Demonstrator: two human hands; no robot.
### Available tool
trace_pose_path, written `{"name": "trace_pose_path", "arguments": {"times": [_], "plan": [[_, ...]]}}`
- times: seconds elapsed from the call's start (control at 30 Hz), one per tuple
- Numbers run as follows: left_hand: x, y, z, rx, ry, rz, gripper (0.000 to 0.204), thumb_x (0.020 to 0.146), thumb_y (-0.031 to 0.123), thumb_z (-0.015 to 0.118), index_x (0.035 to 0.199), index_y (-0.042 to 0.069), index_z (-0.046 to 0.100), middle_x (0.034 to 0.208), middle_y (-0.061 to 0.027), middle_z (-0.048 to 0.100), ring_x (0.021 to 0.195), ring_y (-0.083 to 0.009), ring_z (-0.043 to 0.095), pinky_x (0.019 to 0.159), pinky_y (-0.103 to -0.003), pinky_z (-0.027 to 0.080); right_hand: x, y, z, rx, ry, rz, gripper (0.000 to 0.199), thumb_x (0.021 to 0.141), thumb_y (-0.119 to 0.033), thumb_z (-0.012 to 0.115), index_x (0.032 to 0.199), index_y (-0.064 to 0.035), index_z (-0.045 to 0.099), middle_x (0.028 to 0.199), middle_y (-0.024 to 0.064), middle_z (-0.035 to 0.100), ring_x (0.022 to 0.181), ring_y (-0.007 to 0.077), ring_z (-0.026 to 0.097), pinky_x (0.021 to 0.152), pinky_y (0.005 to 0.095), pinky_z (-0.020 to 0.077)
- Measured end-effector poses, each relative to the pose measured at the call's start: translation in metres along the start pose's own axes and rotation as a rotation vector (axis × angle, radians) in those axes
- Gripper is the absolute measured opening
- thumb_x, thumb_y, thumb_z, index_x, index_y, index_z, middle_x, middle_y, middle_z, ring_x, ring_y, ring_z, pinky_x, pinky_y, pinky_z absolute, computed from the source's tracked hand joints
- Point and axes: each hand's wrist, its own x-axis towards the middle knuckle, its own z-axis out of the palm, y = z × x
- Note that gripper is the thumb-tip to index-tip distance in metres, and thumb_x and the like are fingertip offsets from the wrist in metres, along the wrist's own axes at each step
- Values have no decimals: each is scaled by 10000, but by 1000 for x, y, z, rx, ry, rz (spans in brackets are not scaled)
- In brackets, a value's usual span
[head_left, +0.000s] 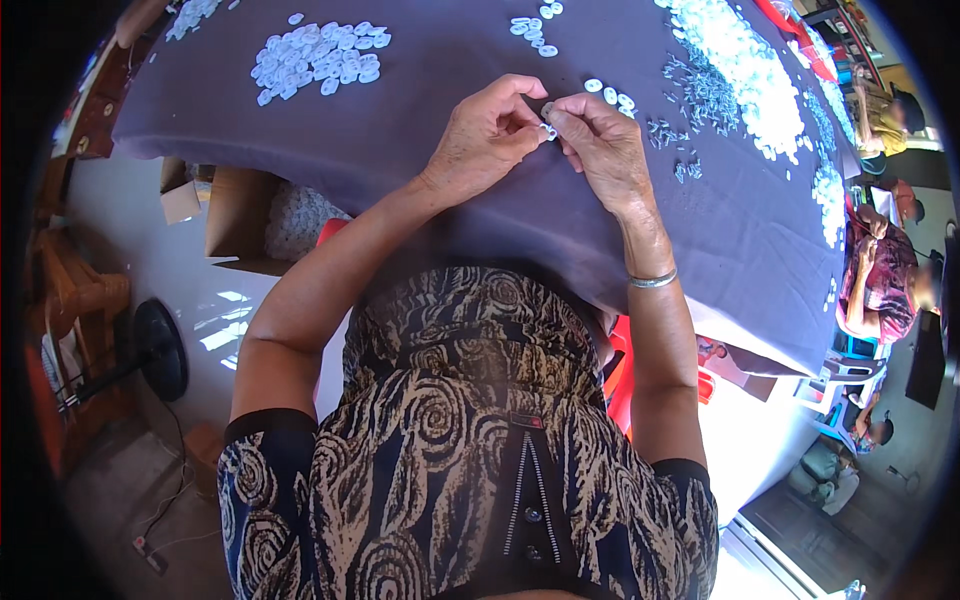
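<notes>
Both hands meet over the dark cloth-covered table. My left hand point(485, 138) pinches a small white plastic piece point(549, 131) between thumb and fingertips. My right hand point(606, 152) has thumb and index finger pressed together right beside that piece; whatever is in this pinch is too small to make out. A few white oval plastic pieces point(610, 96) lie just beyond the right hand. Right of it lie small loose metal pins or screws point(700, 95), spread in a pile with some strays nearer me.
A heap of white oval pieces point(315, 62) sits at the far left of the table point(400, 130). A larger white heap point(750, 75) spreads along the right. Below the left edge stands a cardboard box point(240, 215), a fan point(160, 350) beyond it. Other people point(885, 265) sit at the right.
</notes>
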Motion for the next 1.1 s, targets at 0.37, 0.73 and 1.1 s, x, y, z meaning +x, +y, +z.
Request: {"name": "trace_pose_path", "arguments": {"times": [0.37,0.73,1.1], "plan": [[-1,0,3,18,35,-3,332,812,-18,612,1119,19,494,767,-28,594,685,-52,542,622,-203,458,-1,3,3,-155,17,-118,153,918,-177,591,915,-31,635,670,-24,543,546,34,465,471,178,389],[0,0,5,-38,92,-37,317,812,-25,615,1095,23,483,763,-28,590,658,-61,547,567,-214,473,-2,0,10,-312,94,-99,136,906,-157,593,903,-27,635,674,-6,575,549,44,512,467,198,439],[1,-2,4,-25,38,4,323,816,-14,624,1101,28,478,782,-30,591,682,-59,545,586,-207,466,-1,-9,1,-208,12,-82,149,903,-172,596,925,-33,647,675,-16,558,583,39,507,494,195,443]]}}
